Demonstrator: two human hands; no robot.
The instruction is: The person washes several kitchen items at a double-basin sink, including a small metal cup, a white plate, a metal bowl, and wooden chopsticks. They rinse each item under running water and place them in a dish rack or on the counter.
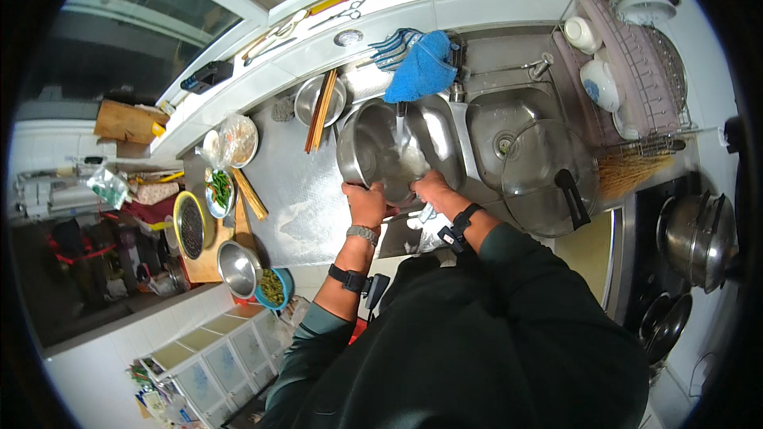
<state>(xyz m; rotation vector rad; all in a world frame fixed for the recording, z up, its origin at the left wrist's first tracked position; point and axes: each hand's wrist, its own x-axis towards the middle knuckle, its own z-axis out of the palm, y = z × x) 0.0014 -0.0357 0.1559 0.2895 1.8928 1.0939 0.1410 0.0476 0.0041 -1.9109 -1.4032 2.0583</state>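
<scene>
A stainless steel basin [356, 152] sits tilted in the left bowl of the sink [444, 122]. My left hand [368, 204] grips its near rim, with the thumb over the edge. At the right of the basin, my right hand [434, 186] is close to the splashing water; its fingertips are partly hidden, so its grip is unclear. A stream of water [403, 134] runs from the faucet spout [400, 109] and turns white where it lands. Over the faucet hangs a blue towel [422, 68].
Across the right sink bowl [495, 113] leans a glass lid [536, 190] with a black handle. A small metal bowl [313, 101] with chopsticks [322, 113] stands behind left. Green peppers [220, 189] lie on a plate at left. Pots [700, 238] stand at right.
</scene>
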